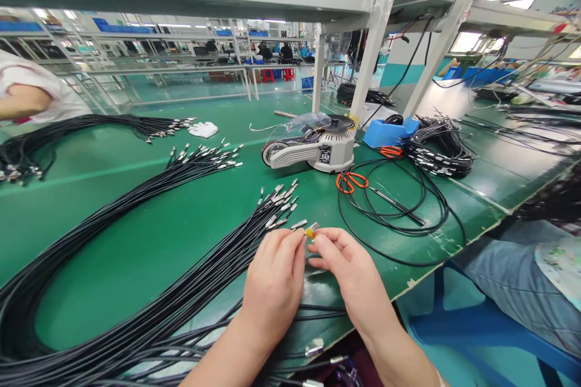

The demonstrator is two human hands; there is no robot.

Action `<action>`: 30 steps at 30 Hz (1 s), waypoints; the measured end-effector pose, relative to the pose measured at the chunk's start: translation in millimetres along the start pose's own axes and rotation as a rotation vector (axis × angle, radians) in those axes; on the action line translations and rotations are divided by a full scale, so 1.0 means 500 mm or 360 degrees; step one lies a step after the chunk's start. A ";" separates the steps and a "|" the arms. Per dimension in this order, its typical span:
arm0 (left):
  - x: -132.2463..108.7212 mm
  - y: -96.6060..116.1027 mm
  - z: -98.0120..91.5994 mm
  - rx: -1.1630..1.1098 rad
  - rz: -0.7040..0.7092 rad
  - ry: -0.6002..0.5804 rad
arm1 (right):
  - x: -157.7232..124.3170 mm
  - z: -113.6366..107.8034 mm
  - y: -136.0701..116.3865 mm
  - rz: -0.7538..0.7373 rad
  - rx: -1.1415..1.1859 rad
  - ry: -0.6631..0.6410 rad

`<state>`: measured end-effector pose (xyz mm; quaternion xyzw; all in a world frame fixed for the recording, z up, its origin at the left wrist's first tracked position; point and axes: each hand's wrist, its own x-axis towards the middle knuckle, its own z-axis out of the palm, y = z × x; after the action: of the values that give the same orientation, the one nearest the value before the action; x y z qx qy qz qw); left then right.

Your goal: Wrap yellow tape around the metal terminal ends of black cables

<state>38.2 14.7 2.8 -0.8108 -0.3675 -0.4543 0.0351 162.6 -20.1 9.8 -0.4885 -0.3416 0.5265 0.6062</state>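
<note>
Near the front of the bench, my left hand [275,269] and my right hand [347,263] meet at a small metal cable connector [314,227] with a bit of yellow tape [310,233] on it. Left thumb and fingers pinch just behind the tape, hiding the cable there. The right thumb and forefinger are closed at the connector's other side. Just beyond my left hand lie the silver tips of a thick bundle of black cables [181,281], which bends round in a U to more tips [222,157]. Loose cables [318,314] run beneath my wrists.
A grey tape dispenser [333,148] stands ahead, with orange-handled scissors [351,181], a dark utility knife [397,205] and coiled cable [438,154] to its right. A blue holder [390,132] sits behind. Shelf posts [374,36] rise beyond. People sit at left and right; a blue stool [472,326] is at right.
</note>
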 end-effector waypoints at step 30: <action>0.037 0.035 -0.025 -0.1211 -0.1625 -0.0477 | -0.001 -0.004 0.012 -0.0435 -0.0357 0.0087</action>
<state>46.4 7.4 29.1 -0.5447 -0.5207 -0.3943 -0.5259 162.6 -21.1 3.4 -0.5163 -0.4447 0.3843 0.6229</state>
